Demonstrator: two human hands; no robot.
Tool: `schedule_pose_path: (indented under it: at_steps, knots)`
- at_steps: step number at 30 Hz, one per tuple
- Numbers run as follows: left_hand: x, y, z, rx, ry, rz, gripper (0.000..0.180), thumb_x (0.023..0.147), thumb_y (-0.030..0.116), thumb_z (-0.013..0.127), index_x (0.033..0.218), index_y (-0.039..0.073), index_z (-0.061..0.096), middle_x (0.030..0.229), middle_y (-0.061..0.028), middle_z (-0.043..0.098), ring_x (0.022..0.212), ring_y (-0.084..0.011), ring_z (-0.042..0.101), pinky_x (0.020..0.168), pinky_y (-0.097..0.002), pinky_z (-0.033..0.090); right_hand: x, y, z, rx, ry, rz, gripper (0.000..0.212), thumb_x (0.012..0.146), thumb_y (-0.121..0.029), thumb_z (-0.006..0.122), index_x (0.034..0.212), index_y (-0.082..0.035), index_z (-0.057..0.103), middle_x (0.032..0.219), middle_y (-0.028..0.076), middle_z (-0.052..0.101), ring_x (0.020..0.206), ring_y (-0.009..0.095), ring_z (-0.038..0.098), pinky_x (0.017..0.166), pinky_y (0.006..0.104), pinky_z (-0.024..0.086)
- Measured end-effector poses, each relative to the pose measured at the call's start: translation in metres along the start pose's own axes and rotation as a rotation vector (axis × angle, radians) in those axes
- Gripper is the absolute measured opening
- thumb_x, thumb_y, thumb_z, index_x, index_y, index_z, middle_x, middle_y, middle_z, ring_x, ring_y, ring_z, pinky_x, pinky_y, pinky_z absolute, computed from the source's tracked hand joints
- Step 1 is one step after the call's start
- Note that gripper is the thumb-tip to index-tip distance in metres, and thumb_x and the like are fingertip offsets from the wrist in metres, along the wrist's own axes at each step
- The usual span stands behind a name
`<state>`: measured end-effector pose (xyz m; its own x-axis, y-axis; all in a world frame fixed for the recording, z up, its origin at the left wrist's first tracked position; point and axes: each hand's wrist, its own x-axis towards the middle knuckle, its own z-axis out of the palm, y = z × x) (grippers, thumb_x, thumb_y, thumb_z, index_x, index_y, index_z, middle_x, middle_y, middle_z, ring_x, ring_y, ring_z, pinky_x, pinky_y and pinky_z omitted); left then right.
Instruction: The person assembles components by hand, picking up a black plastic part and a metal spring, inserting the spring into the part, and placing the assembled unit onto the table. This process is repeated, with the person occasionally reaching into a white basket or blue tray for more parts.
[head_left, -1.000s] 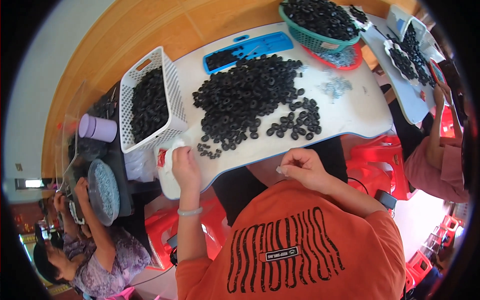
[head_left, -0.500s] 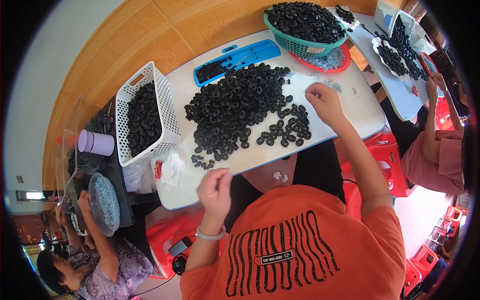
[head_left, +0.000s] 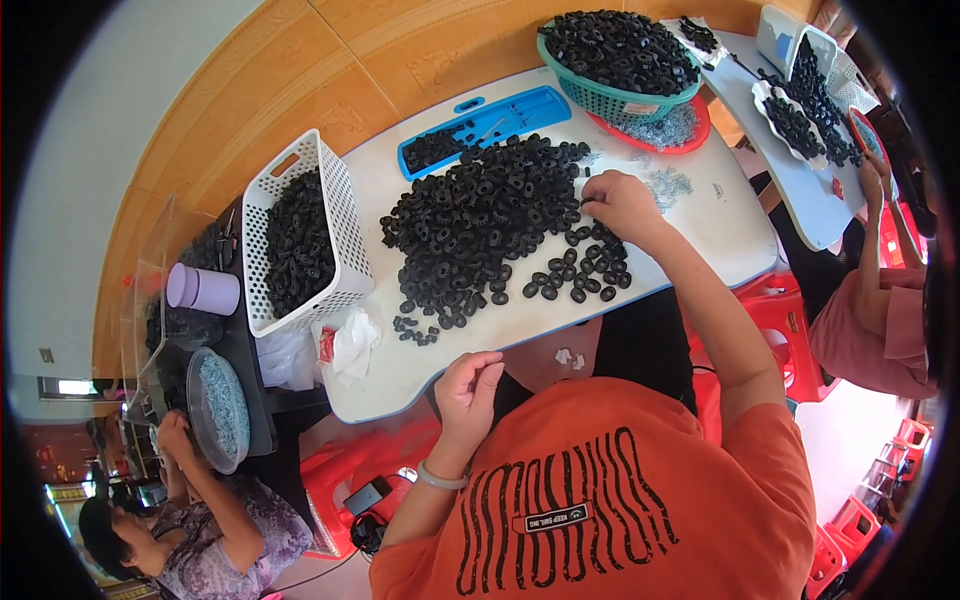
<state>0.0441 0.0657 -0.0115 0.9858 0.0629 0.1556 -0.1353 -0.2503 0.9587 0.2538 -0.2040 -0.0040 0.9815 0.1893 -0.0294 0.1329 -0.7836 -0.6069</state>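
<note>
A big heap of black rubber rings (head_left: 480,220) covers the middle of the white table (head_left: 700,240). My right hand (head_left: 622,203) reaches out over the heap's right edge, fingers bent down onto the rings; what they hold is hidden. My left hand (head_left: 470,385) hovers at the table's near edge with thumb and fingertips pinched together, nothing visible between them. Loose rings (head_left: 575,275) lie scattered just below my right hand. A small pile of metal parts (head_left: 668,186) sits to its right.
A white slotted basket (head_left: 345,225) of black rings stands at the left, with crumpled white plastic (head_left: 350,340) in front of it. Behind are a blue tray (head_left: 520,110), a teal basket (head_left: 600,98) and a red plate (head_left: 692,138). Other people sit lower left (head_left: 200,530) and right (head_left: 880,310). Red stools (head_left: 780,320) stand underneath.
My right arm has stretched from my chest out to the table, then across to the heap's edge. My left hand has dropped back from the table's left part to its near edge.
</note>
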Motion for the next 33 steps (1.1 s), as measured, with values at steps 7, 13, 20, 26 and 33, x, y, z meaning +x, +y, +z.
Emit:
schedule_pose_path:
  at_steps: [7, 13, 20, 26, 33]
  knots:
    - [0.006, 0.010, 0.004, -0.138, -0.037, -0.040, 0.014, 0.091, 0.007, 0.062, 0.103, -0.001, 0.062, 0.082, -0.0022, 0.060, 0.066, -0.0047, 0.051, 0.057, -0.0175, 0.042, -0.002, 0.014, -0.003, 0.169, 0.056, -0.034, 0.015, 0.080, -0.016, 0.066, 0.084, -0.003, 0.060, 0.083, 0.014, 0.065, 0.077, 0.028, 0.062, 0.070, 0.0403, 0.048]
    - [0.013, 0.017, 0.015, -0.203, -0.036, -0.081, 0.010, 0.088, 0.003, 0.063, 0.097, -0.003, 0.064, 0.083, -0.0037, 0.062, 0.067, -0.0058, 0.052, 0.061, -0.0196, 0.043, -0.013, 0.013, 0.001, 0.227, 0.150, -0.048, 0.015, 0.081, -0.016, 0.064, 0.087, -0.003, 0.061, 0.080, 0.013, 0.065, 0.070, 0.029, 0.062, 0.067, 0.0398, 0.048]
    - [0.013, 0.015, 0.018, -0.161, -0.057, -0.055, 0.011, 0.089, 0.005, 0.064, 0.097, -0.003, 0.064, 0.084, -0.0042, 0.063, 0.068, -0.0065, 0.054, 0.062, -0.0200, 0.044, -0.002, 0.001, 0.001, -0.069, 0.020, -0.124, 0.014, 0.079, -0.015, 0.064, 0.090, -0.007, 0.064, 0.094, 0.012, 0.062, 0.089, 0.030, 0.061, 0.077, 0.0412, 0.048]
    - [0.005, 0.007, 0.015, -0.245, -0.057, -0.117, 0.013, 0.093, 0.007, 0.059, 0.102, -0.003, 0.059, 0.082, -0.0041, 0.061, 0.066, -0.0058, 0.053, 0.061, -0.0186, 0.044, 0.003, 0.007, 0.006, -0.011, 0.044, -0.096, 0.014, 0.077, -0.011, 0.065, 0.091, -0.007, 0.062, 0.093, 0.012, 0.062, 0.086, 0.029, 0.061, 0.075, 0.0396, 0.048]
    - [0.010, 0.004, 0.018, -0.438, -0.073, -0.126, 0.013, 0.097, 0.009, 0.051, 0.105, -0.002, 0.054, 0.088, -0.0078, 0.060, 0.066, -0.0090, 0.055, 0.061, -0.0226, 0.049, -0.025, -0.009, -0.009, 0.850, 0.048, -0.088, 0.014, 0.078, 0.000, 0.067, 0.091, 0.000, 0.061, 0.078, 0.000, 0.059, 0.071, 0.005, 0.056, 0.061, 0.0226, 0.046]
